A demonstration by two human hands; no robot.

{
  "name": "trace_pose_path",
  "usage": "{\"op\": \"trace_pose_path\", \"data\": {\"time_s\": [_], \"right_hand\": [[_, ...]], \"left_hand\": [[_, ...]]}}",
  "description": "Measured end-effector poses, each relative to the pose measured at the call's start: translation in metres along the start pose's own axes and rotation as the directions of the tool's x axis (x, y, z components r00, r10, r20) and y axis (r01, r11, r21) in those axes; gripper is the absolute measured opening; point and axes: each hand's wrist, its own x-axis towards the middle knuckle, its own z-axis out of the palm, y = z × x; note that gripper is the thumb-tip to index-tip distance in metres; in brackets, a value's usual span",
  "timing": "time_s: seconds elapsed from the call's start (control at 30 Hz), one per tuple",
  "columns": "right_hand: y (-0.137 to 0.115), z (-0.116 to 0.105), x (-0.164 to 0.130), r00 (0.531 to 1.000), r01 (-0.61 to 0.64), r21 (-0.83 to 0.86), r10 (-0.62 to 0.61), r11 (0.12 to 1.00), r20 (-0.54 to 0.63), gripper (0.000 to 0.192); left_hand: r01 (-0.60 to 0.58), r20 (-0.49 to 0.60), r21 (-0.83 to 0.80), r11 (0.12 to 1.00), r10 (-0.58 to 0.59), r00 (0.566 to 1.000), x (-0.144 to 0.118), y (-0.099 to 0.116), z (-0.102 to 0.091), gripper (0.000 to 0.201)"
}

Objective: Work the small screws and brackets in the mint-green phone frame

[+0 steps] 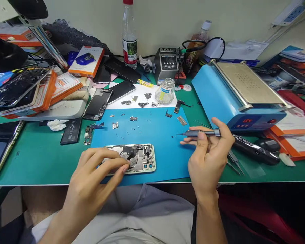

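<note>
An opened phone housing [142,154] lies on the blue mat [165,159], its inner parts and two camera rings showing. My left hand [99,176] reaches over the housing's left half. Its thumb and fingers come together near the round coil area, and what they hold, if anything, is hidden. Between the thumb and fingers of my right hand [208,156] is a slim grey screwdriver [200,133], held level with its tip pointing left above the mat. Near that tip lies a tiny dark screw [172,136]. Several small metal parts and screws are scattered behind the housing.
A blue heating plate machine [218,98] stands at the right, with a black shaver-like tool [255,149] and tweezers [235,161] before it. A glass jar [165,91] sits behind the mat. Left are a battery [71,131], a phone screen [98,103] and stacked boxes.
</note>
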Motion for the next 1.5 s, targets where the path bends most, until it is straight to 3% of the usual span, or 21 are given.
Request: {"op": "trace_pose_path", "data": {"time_s": [0.17,0.3,0.37,0.43,0.5,0.57,0.6,0.7,0.83,1.07,1.27,1.5], "right_hand": [[0.002,0.001,0.0,0.999,-0.023,0.031,0.022,0.999,0.044,0.039],[0.002,-0.002,0.004,0.999,-0.037,0.127,0.039,0.991,-0.01,0.04],[-0.002,-0.006,0.005,0.997,-0.07,0.2,0.073,0.977,-0.007,0.046],[-0.011,-0.007,0.003,0.987,-0.155,0.304,0.138,0.94,0.077,0.057],[-0.021,-0.001,-0.003,0.955,-0.28,0.44,0.2,0.853,0.221,0.066],[-0.033,0.012,-0.012,0.914,-0.376,0.546,0.202,0.749,0.352,0.066],[-0.039,0.02,-0.016,0.906,-0.391,0.581,0.186,0.714,0.381,0.066],[-0.054,0.044,-0.027,0.924,-0.358,0.627,0.166,0.692,0.345,0.064],[-0.061,0.061,-0.027,0.922,-0.372,0.639,0.187,0.674,0.339,0.063],[-0.051,0.066,-0.023,0.907,-0.402,0.616,0.204,0.677,0.368,0.062],[-0.048,0.063,-0.024,0.884,-0.393,0.517,0.158,0.76,0.439,0.061],[-0.055,0.066,-0.027,0.922,-0.345,0.55,0.167,0.761,0.348,0.056]], "left_hand": [[0.035,0.024,-0.04,0.999,-0.034,0.999,-0.002,-0.001,0.003,0.022],[0.066,-0.005,-0.059,0.996,-0.066,0.998,-0.003,0.0,-0.001,0.019],[0.1,0.012,-0.114,0.988,-0.099,0.995,-0.001,0.003,-0.002,0.021],[0.181,0.054,-0.232,0.956,-0.173,0.983,0.004,0.007,-0.001,0.025],[0.311,0.106,-0.407,0.859,-0.294,0.95,0.012,0.012,0.002,0.03],[0.426,0.178,-0.603,0.674,-0.407,0.896,0.021,0.016,0.006,0.032],[0.473,0.237,-0.677,0.564,-0.441,0.866,0.025,0.017,0.008,0.032],[0.489,0.277,-0.736,0.469,-0.45,0.849,0.032,0.016,0.012,0.023],[0.465,0.244,-0.768,0.441,-0.471,0.848,0.033,0.009,0.013,0.013],[0.434,0.231,-0.814,0.386,-0.471,0.852,0.032,0.006,0.012,0.018],[0.402,0.188,-0.83,0.386,-0.485,0.854,0.03,0.007,0.015,0.014],[0.358,0.114,-0.842,0.403,-0.516,0.849,0.023,0.005,0.02,0.015]]}}
